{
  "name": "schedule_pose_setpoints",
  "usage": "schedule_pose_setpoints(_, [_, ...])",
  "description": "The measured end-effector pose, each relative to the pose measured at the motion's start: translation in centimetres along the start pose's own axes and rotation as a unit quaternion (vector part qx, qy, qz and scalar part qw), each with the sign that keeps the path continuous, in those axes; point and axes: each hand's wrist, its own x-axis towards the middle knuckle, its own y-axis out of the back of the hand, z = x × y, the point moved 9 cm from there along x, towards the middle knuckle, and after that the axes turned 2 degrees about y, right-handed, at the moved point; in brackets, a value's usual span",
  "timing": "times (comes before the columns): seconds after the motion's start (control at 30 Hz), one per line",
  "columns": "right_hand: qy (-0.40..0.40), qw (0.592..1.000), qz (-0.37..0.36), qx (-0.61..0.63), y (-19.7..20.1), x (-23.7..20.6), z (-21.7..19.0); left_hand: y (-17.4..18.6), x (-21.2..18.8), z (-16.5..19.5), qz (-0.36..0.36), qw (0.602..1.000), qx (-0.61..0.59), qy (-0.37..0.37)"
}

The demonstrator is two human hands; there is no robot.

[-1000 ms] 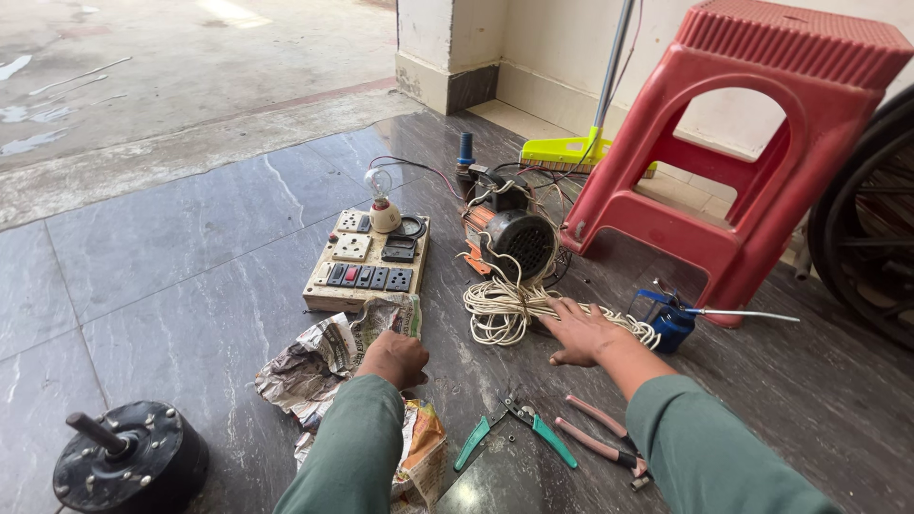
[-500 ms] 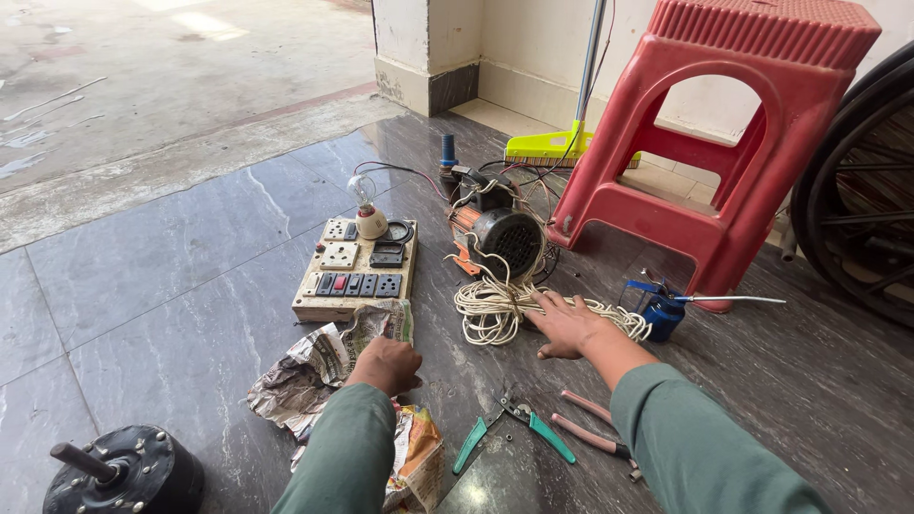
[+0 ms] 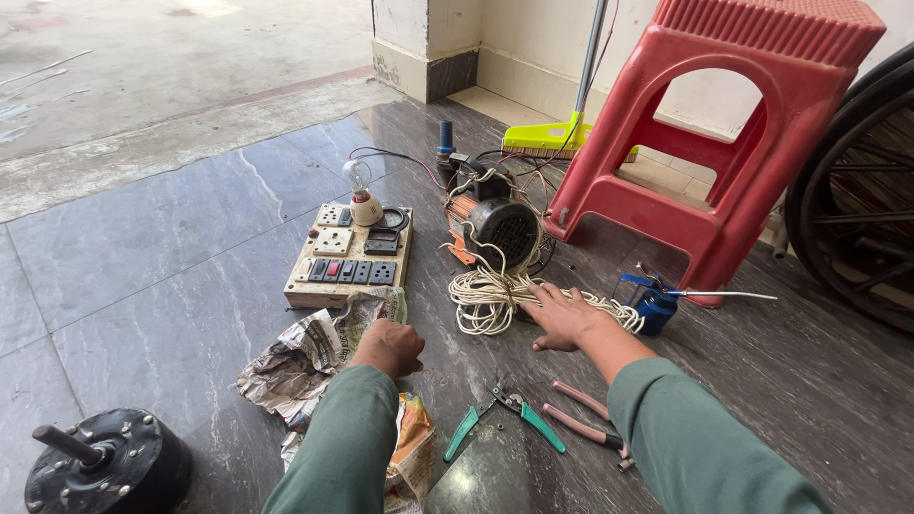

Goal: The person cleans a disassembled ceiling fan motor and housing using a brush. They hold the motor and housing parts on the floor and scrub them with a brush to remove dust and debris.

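Right hand (image 3: 564,317) still on cord coil (image 3: 495,300)

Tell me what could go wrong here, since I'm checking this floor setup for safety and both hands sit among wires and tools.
The right hand rests on the loose white cord coil lying against the small motor; fingers could snag a loop and drag it. The left hand presses on crumpled newspaper, which may slide on the polished floor. The pliers lie open by the forearms, easy to lean on.
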Motion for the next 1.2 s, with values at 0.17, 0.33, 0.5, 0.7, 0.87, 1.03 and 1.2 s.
schedule_pose_setpoints(0.17, [-0.004,1.0,0.01,0.004,0.1,-0.2,0.2,0.9,0.2,0.7,0.016,1.0,-0.003,-0.007])
schedule_pose_setpoints(0.33, [0.0,1.0,0.016,0.0,0.3,-0.4,0.2,1.6,0.2,1.4,0.019,1.0,0.008,-0.011])
schedule_pose_setpoints(0.5, [0.003,1.0,0.014,-0.004,0.1,-0.6,0.4,2.3,0.0,1.8,0.01,1.0,0.016,-0.009])
schedule_pose_setpoints(0.7, [0.001,1.0,0.005,-0.005,-1.7,-2.0,1.4,3.0,-0.3,2.4,0.021,1.0,0.015,-0.006])
schedule_pose_setpoints(0.87, [-0.016,1.0,0.008,0.003,-3.6,-4.4,4.0,3.7,0.9,4.5,0.03,0.999,0.023,-0.015])
schedule_pose_setpoints(1.03, [-0.049,0.998,-0.005,0.025,-5.7,-7.1,8.2,6.6,2.9,10.3,0.09,0.992,-0.041,-0.082])
schedule_pose_setpoints(1.2, [-0.075,0.995,-0.033,0.048,-9.4,-10.2,12.4,11.5,4.7,19.2,0.161,0.953,-0.187,-0.175])
